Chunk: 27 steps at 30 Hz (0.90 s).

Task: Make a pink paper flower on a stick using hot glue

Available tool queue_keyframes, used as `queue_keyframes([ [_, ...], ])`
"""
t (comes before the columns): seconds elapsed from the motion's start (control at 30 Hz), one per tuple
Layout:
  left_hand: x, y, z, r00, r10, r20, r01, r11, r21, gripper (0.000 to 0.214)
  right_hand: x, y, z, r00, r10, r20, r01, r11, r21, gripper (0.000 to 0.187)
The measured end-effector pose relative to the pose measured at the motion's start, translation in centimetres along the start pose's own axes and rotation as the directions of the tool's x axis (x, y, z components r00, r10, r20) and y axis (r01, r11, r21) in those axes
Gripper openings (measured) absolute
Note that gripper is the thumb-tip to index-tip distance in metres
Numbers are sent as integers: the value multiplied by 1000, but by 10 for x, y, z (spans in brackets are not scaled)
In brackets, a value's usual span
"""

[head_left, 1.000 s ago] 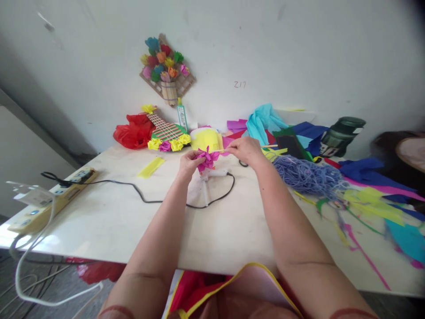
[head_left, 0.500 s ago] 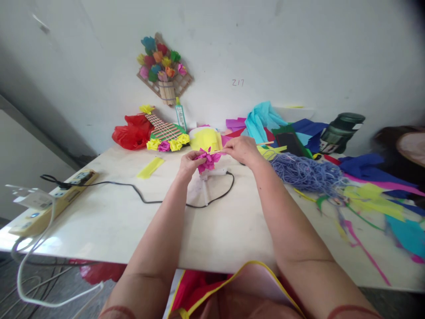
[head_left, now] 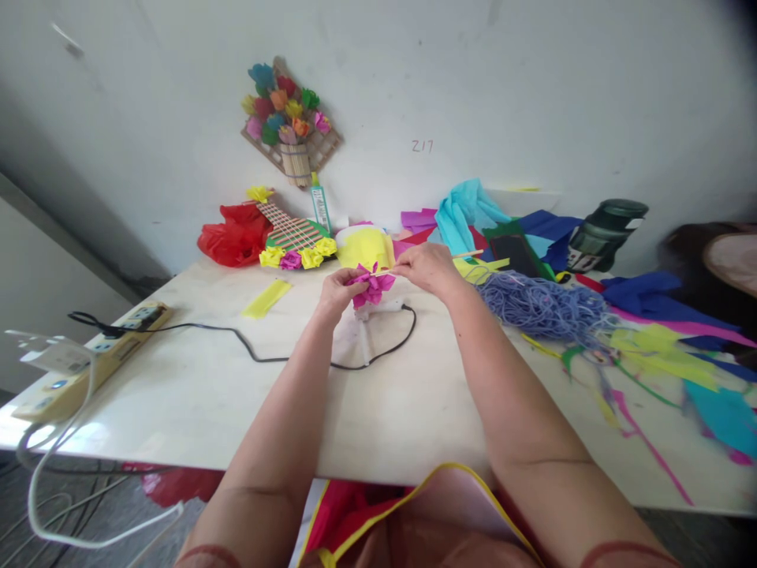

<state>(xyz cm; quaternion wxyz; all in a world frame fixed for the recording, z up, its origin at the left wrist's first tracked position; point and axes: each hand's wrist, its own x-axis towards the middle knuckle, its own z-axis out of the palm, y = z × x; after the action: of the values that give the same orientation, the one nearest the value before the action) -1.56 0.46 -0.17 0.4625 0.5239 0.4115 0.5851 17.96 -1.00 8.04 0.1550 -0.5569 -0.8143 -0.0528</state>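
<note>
Magenta paper flower [head_left: 378, 293] is pinched in the left hand [head_left: 338, 292] above the pale table [head_left: 254, 410]; the right hand [head_left: 430, 267] grips a thin stick [head_left: 471, 254]. A power strip [head_left: 125, 349] lies far left; a bouquet [head_left: 282, 106] adorns the grey wall [head_left: 532, 87].

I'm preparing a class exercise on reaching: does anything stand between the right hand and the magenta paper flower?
Only the thin stick that the right hand pinches, one end at the magenta paper flower. Nothing else visible intervenes; the left hand holds the flower's other side.
</note>
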Motion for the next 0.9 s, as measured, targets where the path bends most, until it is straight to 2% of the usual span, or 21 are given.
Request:
queue_keyframes([
  [0.47,-5,9,5,1000,-31,0,30,996,82,32,-3,-7,-8,998,-37,44,43,988,-145,32],
  [0.9,-6,10,7,1000,-24,-7,25,994,107,35,-2,-8,-7,997,-58,52,66,982,-177,33],
])
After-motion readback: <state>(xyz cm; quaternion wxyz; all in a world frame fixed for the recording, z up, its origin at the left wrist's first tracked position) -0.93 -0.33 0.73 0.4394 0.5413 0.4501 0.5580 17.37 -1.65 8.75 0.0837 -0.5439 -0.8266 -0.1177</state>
